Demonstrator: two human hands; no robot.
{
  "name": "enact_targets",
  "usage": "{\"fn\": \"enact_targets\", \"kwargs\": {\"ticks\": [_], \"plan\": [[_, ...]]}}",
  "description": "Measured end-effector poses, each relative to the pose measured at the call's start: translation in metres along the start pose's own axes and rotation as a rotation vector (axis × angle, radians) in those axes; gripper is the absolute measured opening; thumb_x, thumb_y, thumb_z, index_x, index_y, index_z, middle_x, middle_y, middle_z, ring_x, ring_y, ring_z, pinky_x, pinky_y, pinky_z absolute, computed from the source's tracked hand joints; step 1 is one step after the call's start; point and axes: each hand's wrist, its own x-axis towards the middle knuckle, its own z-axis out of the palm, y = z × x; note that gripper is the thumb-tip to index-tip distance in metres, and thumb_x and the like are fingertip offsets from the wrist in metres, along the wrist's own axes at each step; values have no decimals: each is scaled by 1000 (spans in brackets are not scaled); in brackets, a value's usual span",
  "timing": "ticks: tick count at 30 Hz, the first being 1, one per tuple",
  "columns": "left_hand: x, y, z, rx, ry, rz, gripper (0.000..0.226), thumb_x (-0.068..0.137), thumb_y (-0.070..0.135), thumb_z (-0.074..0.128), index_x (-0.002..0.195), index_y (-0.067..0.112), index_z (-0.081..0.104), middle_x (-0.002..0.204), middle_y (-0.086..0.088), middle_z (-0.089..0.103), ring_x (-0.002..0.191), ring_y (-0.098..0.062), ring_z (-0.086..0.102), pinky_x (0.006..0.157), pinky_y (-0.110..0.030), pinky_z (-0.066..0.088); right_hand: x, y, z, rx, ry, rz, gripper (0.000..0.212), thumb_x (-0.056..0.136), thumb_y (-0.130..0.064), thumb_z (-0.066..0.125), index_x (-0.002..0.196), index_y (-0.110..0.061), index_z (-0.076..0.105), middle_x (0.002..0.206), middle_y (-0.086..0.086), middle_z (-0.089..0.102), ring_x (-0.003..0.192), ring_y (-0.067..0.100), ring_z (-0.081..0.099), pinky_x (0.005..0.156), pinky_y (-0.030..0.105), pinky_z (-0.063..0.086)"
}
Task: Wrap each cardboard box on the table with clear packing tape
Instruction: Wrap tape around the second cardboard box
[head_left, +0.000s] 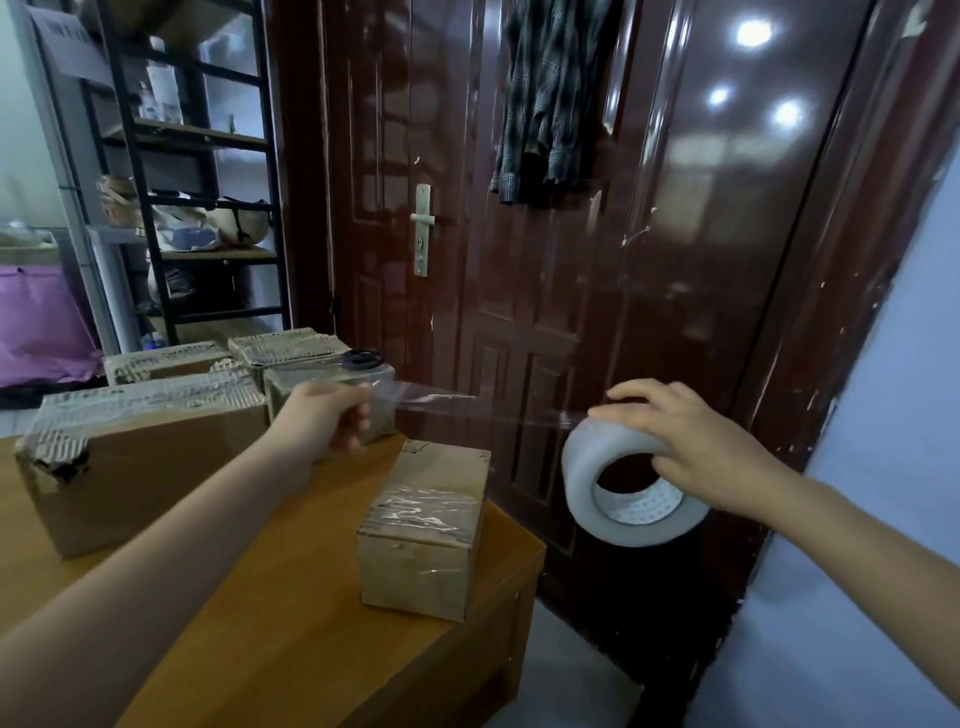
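Both hands are up in the air over the table's (291, 639) near corner, drawing tape off the roll. Left hand (324, 418) is closed around the free end of the clear strip (467, 408), pinching it in curled fingers; right hand (691, 441) grips the tape roll (587, 478) from above, fingers curled over its rim. Between them the strip runs taut and nearly level.

Below and between the hands stands the small cardboard box (423, 535), with shiny tape already across its top. Beyond the left hand sit a larger box (140, 457) and further boxes, one carrying scissors (358, 359).

To do this pull well, I judge the strip should stay flat and tensioned so it does not fold onto itself, and be drawn long enough to span the box before it is lowered squarely and pressed down from one end.
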Motion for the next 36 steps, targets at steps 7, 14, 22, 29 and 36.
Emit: {"fn": "enact_targets", "kwargs": {"ticks": [7,14,22,29,36], "plan": [[2,-43,-15,-130,103,-73,33,98,18,55,66,9,51,56,-2,45,45,-14,37,46,-24,36,-10,-5,30,268,448,105,67,70,10,58,120,-34,62,122,-25,52,113,2,52,89,5,35],[5,-48,-13,-112,142,-25,39,98,17,53,59,11,48,51,1,42,45,-12,35,46,-24,30,-5,3,29,130,406,-21,63,65,2,49,120,-27,61,121,-19,50,113,19,51,91,9,35],[3,-52,-12,-110,153,-29,38,97,16,55,59,9,51,52,0,43,46,-11,36,43,-20,30,-8,5,30,-22,403,-42,61,71,-3,46,124,-33,53,126,-6,52,112,27,52,92,5,31],[1,-55,-9,-149,174,-70,36,96,15,56,61,9,53,53,0,44,46,-11,38,42,-21,29,-8,7,31,-5,386,-36,66,67,2,49,123,-34,54,125,-10,51,111,26,53,91,6,32],[-3,-63,-9,-83,185,-118,35,97,17,56,62,9,55,52,0,45,43,-9,38,42,-20,31,-2,9,37,50,349,-35,66,70,7,51,121,-35,54,120,-23,44,111,20,49,88,4,31]]}}
